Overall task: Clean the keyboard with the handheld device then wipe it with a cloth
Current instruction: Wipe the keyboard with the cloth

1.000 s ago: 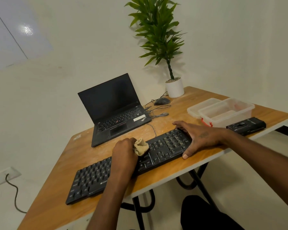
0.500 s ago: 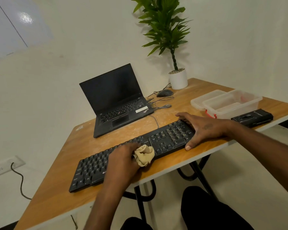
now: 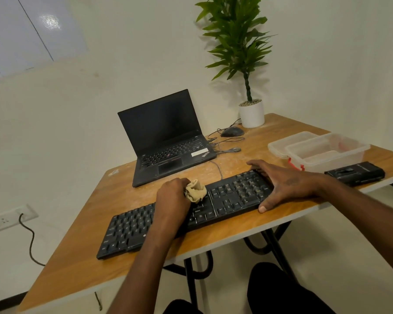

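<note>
A long black keyboard (image 3: 234, 196) lies slanted across the front of the wooden table (image 3: 77, 257). My left hand (image 3: 173, 200) grips a bunched tan cloth (image 3: 196, 191) and presses it on the keys near the middle of the keyboard. My right hand (image 3: 284, 184) lies spread over the keyboard's right end, fingers over the far edge and thumb at the near edge. A black handheld device (image 3: 355, 173) lies on the table to the right, past my right wrist.
An open black laptop (image 3: 166, 137) stands behind the keyboard. A mouse (image 3: 232, 132) with loose cables and a potted plant (image 3: 251, 115) sit at the back. Clear plastic containers (image 3: 322, 150) stand at the right. The table's front edge runs just below the keyboard.
My left hand has slid the cloth from the keyboard's near edge up towards its far edge. The right hand has stayed on the right end. The camera view has shifted slightly.
</note>
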Action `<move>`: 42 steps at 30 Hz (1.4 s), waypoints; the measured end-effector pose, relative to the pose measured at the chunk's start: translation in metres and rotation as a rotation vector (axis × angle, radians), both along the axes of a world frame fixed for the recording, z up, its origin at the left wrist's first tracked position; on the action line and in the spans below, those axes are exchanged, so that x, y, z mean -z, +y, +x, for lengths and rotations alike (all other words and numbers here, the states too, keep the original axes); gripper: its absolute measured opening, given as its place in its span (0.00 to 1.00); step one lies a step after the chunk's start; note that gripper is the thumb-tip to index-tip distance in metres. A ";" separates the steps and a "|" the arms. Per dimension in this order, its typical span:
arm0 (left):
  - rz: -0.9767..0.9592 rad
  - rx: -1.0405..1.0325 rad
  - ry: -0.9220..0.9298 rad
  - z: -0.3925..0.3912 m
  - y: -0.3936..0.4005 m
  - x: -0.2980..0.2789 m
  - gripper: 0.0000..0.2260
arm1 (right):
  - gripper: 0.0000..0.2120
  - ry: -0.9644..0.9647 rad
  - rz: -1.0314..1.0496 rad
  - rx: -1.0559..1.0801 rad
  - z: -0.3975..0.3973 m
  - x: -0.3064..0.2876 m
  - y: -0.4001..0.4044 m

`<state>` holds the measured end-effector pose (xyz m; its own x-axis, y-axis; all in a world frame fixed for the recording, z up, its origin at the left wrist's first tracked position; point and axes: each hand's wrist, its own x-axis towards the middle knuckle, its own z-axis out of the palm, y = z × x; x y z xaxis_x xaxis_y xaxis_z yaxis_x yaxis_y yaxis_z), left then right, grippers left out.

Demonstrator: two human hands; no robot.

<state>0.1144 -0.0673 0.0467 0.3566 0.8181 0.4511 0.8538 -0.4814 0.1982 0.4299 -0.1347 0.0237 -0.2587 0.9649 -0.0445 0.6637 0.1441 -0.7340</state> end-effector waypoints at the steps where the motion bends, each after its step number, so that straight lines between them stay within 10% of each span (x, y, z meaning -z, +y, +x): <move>1: -0.004 0.018 -0.002 -0.004 -0.008 0.001 0.10 | 0.59 0.006 0.000 -0.001 0.000 0.001 0.000; 42: 0.004 -0.103 -0.003 -0.036 0.009 -0.005 0.15 | 0.60 -0.007 -0.012 0.001 -0.003 0.000 -0.001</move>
<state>0.0780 -0.0585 0.0521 0.2695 0.8488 0.4550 0.8983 -0.3918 0.1988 0.4268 -0.1360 0.0241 -0.2573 0.9646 -0.0575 0.6688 0.1348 -0.7311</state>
